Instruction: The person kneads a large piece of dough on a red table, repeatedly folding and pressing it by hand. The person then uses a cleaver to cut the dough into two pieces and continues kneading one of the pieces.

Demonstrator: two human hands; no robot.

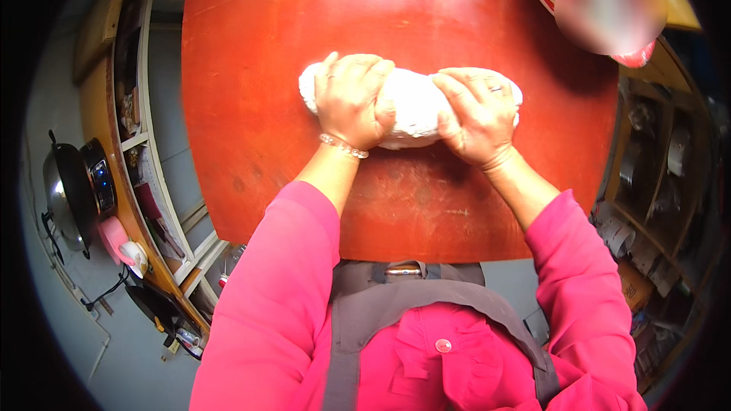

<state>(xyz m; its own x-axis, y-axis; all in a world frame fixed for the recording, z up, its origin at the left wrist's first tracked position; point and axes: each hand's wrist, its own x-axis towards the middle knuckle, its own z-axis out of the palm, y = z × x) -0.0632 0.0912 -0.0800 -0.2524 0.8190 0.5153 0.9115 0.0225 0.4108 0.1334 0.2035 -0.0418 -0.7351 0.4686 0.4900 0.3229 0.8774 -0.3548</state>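
Left hand [349, 103] and right hand [476, 114] are pressing a soft, white, log-shaped dough [411, 106] onto the glossy red wooden tabletop [266, 68], fingers curled over it

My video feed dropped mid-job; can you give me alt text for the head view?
Both hands press down on a white lump of dough lying on a red wooden table: the left hand covers its left end, the right hand its right. The person wears pink sleeves and a grey apron; shelves stand on either side of the table.
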